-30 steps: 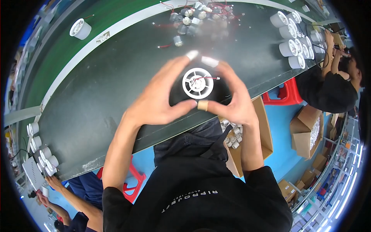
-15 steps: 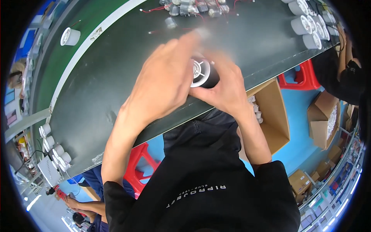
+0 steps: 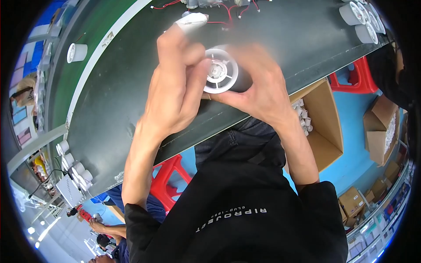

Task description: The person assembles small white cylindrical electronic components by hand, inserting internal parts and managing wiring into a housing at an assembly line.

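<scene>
Just above the table's near edge is a white round plastic housing (image 3: 231, 64) with a spoked open end turned up. A small motor (image 3: 216, 71) sits at the centre of its spokes. My right hand (image 3: 265, 90) is closed around the housing's right side, its thumb along the lower rim; its far fingers are blurred. At the left rim, my left hand (image 3: 170, 87) is closed, with its thumb and curled fingers against the housing. A white covering (image 3: 191, 22) wraps the tip of its raised index finger. Whatever lies under those fingertips is hidden.
Small motors with red wires (image 3: 229, 15) lie at the table's far side. White housings stand at the far right (image 3: 352, 14), far left (image 3: 77, 52) and near left (image 3: 79, 171). Below the edge are a cardboard box (image 3: 326, 127) of white parts and red stools (image 3: 356, 76).
The housing has tipped, so its spoked end faces me more fully. My left hand has shifted left and its index finger has lifted clear. The whole view has shifted slightly.
</scene>
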`<state>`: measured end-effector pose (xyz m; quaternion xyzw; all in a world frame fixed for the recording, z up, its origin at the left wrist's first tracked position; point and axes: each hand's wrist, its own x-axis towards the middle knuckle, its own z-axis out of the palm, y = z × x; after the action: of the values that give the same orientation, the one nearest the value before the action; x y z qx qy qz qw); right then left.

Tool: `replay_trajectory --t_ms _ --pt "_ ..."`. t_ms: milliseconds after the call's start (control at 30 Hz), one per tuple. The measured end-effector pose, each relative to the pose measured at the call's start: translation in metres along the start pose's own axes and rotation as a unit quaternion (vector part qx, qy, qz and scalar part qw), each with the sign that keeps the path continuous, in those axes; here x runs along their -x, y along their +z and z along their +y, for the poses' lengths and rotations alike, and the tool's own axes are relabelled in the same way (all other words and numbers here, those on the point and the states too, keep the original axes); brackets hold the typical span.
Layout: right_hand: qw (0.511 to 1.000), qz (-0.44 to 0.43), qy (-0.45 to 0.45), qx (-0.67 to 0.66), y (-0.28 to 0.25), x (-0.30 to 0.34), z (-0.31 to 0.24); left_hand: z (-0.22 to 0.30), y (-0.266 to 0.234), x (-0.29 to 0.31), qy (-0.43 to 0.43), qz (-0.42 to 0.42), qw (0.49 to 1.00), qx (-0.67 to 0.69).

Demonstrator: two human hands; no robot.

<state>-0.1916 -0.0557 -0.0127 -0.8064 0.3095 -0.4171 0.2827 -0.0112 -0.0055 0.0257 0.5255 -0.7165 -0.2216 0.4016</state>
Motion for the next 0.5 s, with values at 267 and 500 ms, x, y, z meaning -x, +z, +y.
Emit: replay_trajectory --t_ms 267,500 --pt "1.0 -0.01 -0.001 0.002 0.0004 -0.0015 -0.0008 -0.0021 -0.0027 0.0007 -0.002 -0.021 1.0 0.002" --pt "1.0 -0.02 0.006 0.0 -0.0005 -0.0022 -0.0012 0.003 0.0012 -0.0005 -0.056 0.018 0.996 0.064"
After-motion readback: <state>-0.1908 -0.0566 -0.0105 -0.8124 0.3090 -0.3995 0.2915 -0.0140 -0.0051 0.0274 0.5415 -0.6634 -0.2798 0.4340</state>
